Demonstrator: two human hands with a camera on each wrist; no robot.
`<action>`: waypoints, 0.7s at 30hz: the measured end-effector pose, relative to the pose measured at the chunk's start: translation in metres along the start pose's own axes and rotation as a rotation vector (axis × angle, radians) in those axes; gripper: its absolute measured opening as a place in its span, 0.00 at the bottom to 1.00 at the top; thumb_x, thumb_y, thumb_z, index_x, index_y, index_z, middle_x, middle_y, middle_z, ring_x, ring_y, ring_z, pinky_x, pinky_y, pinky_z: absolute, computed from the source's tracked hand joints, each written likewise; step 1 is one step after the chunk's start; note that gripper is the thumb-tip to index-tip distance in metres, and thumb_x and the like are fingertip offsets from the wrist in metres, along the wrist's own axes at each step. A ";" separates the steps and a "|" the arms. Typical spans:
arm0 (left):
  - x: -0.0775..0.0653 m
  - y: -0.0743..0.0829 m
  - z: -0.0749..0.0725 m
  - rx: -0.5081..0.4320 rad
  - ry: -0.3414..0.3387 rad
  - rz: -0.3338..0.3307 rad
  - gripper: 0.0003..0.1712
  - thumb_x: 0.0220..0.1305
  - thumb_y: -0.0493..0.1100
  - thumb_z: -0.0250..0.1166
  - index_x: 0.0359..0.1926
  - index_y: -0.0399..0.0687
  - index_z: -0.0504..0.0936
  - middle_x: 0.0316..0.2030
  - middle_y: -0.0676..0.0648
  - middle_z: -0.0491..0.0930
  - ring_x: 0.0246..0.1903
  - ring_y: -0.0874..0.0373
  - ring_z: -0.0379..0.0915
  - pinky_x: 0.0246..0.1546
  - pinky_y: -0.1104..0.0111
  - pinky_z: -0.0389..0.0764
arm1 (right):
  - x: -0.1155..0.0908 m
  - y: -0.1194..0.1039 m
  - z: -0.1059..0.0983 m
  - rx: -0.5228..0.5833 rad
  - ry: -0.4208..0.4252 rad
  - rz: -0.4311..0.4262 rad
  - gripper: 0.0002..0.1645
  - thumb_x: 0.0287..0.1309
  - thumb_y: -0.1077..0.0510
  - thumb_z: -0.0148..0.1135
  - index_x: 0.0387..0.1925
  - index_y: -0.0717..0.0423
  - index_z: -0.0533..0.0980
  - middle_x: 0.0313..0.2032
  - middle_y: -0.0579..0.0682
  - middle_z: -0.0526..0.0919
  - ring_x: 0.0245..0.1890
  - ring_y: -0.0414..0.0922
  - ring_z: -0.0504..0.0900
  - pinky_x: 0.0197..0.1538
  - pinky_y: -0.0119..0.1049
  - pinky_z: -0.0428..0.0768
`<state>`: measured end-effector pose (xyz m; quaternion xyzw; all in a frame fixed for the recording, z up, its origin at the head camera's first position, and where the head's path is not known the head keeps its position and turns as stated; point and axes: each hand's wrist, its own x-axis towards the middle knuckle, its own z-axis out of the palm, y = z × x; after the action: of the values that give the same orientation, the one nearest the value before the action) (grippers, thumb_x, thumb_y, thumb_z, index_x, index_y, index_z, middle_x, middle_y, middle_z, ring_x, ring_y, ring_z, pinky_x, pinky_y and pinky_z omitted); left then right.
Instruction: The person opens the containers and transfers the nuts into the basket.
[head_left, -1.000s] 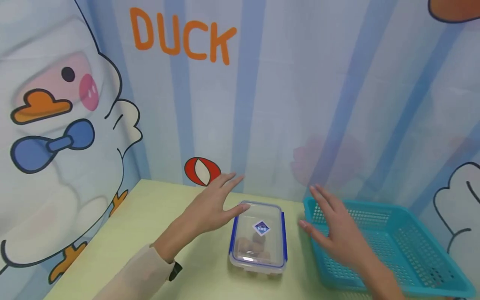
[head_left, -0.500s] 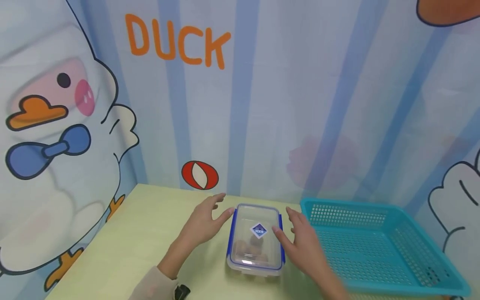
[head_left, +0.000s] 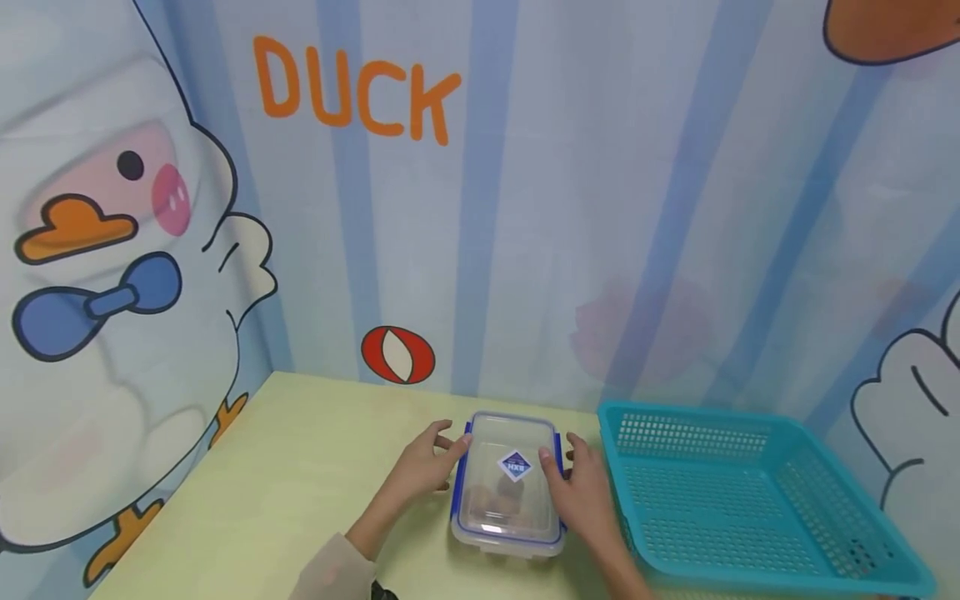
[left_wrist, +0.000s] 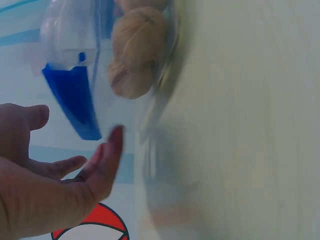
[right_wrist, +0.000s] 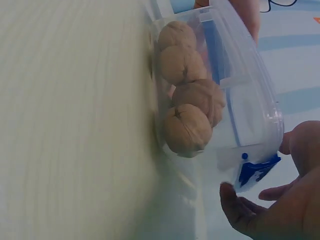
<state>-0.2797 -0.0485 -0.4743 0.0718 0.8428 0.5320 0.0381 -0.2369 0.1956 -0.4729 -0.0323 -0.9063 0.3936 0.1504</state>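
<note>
A clear lidded food container [head_left: 480,467] with blue side clips stands on the pale yellow table, a blue-and-white diamond label [head_left: 515,466] on its lid. Through its wall show several walnuts [right_wrist: 186,127], gathered at the near end. My left hand [head_left: 422,465] is at the container's left side, thumb near the lid edge; in the left wrist view its loosely bent fingers lie just off the blue clip [left_wrist: 75,102]. On the other side is my right hand [head_left: 587,496], its thumb over the lid's edge and its relaxed fingers beside the right clip [right_wrist: 256,171].
A turquoise perforated plastic basket [head_left: 626,500] stands on the table to the right of the container, close to my right hand. Behind the table [head_left: 315,483] hangs a striped curtain [head_left: 525,208] with duck prints, which also covers the left side.
My right hand has moved left from over the basket to the container's right side. My left hand has come down and in to its left side. The container stays in place on the table.
</note>
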 end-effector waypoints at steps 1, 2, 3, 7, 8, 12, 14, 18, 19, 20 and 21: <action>0.000 -0.002 0.002 -0.027 -0.014 -0.009 0.43 0.78 0.61 0.62 0.77 0.36 0.65 0.55 0.34 0.80 0.38 0.48 0.85 0.33 0.59 0.90 | 0.001 0.001 0.002 0.014 -0.008 0.022 0.38 0.79 0.47 0.57 0.72 0.73 0.65 0.53 0.69 0.80 0.46 0.59 0.84 0.47 0.55 0.86; 0.001 -0.004 0.004 -0.051 -0.025 -0.012 0.42 0.78 0.60 0.62 0.77 0.35 0.65 0.53 0.35 0.81 0.36 0.50 0.84 0.31 0.60 0.89 | 0.002 0.003 0.004 0.031 -0.022 0.050 0.36 0.79 0.47 0.57 0.72 0.72 0.65 0.50 0.67 0.81 0.43 0.56 0.83 0.45 0.52 0.86; 0.002 -0.006 0.005 -0.070 -0.035 -0.016 0.41 0.78 0.59 0.62 0.76 0.35 0.65 0.51 0.36 0.81 0.35 0.51 0.84 0.30 0.60 0.89 | 0.003 0.004 0.005 0.051 -0.036 0.080 0.35 0.80 0.48 0.56 0.72 0.72 0.66 0.47 0.64 0.81 0.42 0.54 0.82 0.43 0.50 0.85; 0.004 -0.009 0.010 -0.105 -0.067 -0.015 0.37 0.78 0.57 0.63 0.73 0.34 0.69 0.47 0.39 0.80 0.35 0.52 0.82 0.28 0.60 0.89 | 0.007 0.010 0.007 0.140 -0.090 0.185 0.32 0.81 0.50 0.53 0.71 0.71 0.66 0.43 0.60 0.80 0.39 0.51 0.78 0.37 0.43 0.82; 0.004 -0.010 0.010 -0.106 -0.075 -0.017 0.36 0.78 0.57 0.63 0.72 0.35 0.70 0.47 0.39 0.79 0.36 0.52 0.82 0.28 0.60 0.89 | 0.008 0.011 0.007 0.165 -0.096 0.209 0.31 0.81 0.50 0.53 0.71 0.70 0.66 0.43 0.60 0.79 0.39 0.51 0.78 0.37 0.42 0.81; 0.005 -0.010 0.007 -0.143 -0.116 -0.048 0.34 0.78 0.56 0.64 0.69 0.35 0.71 0.46 0.40 0.79 0.37 0.51 0.82 0.31 0.58 0.90 | 0.010 0.016 0.008 0.248 -0.102 0.264 0.30 0.81 0.50 0.53 0.70 0.68 0.68 0.44 0.59 0.78 0.41 0.51 0.77 0.38 0.40 0.80; 0.005 -0.011 0.004 -0.192 -0.155 -0.077 0.33 0.77 0.56 0.65 0.67 0.34 0.71 0.46 0.40 0.79 0.38 0.51 0.83 0.33 0.57 0.90 | 0.011 0.018 0.008 0.289 -0.105 0.295 0.30 0.80 0.48 0.54 0.68 0.67 0.69 0.46 0.60 0.78 0.43 0.51 0.78 0.39 0.40 0.80; 0.008 -0.017 -0.001 -0.317 -0.243 -0.156 0.31 0.77 0.56 0.65 0.63 0.35 0.72 0.49 0.39 0.82 0.45 0.49 0.84 0.40 0.53 0.90 | 0.012 0.023 0.010 0.453 -0.154 0.376 0.30 0.78 0.43 0.57 0.62 0.65 0.71 0.48 0.60 0.80 0.43 0.50 0.80 0.40 0.40 0.82; 0.009 -0.018 -0.001 -0.338 -0.260 -0.173 0.30 0.77 0.56 0.64 0.62 0.35 0.72 0.50 0.40 0.82 0.46 0.48 0.84 0.42 0.52 0.90 | 0.012 0.024 0.010 0.497 -0.169 0.399 0.30 0.77 0.41 0.57 0.60 0.65 0.72 0.48 0.59 0.80 0.43 0.49 0.80 0.39 0.39 0.82; 0.009 -0.019 -0.002 -0.356 -0.277 -0.187 0.29 0.78 0.56 0.63 0.62 0.35 0.72 0.51 0.40 0.83 0.48 0.47 0.83 0.43 0.51 0.89 | 0.013 0.025 0.010 0.537 -0.185 0.425 0.30 0.77 0.40 0.57 0.57 0.64 0.72 0.47 0.58 0.81 0.42 0.48 0.80 0.39 0.39 0.82; 0.010 -0.020 -0.002 -0.370 -0.290 -0.199 0.29 0.78 0.56 0.63 0.61 0.35 0.73 0.52 0.40 0.83 0.49 0.47 0.83 0.45 0.51 0.89 | 0.014 0.026 0.010 0.571 -0.202 0.448 0.30 0.77 0.38 0.57 0.55 0.63 0.72 0.47 0.57 0.81 0.42 0.48 0.80 0.40 0.39 0.82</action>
<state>-0.2916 -0.0574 -0.4914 0.0560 0.7199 0.6549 0.2232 -0.2546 0.2088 -0.4951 -0.1474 -0.7409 0.6547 -0.0266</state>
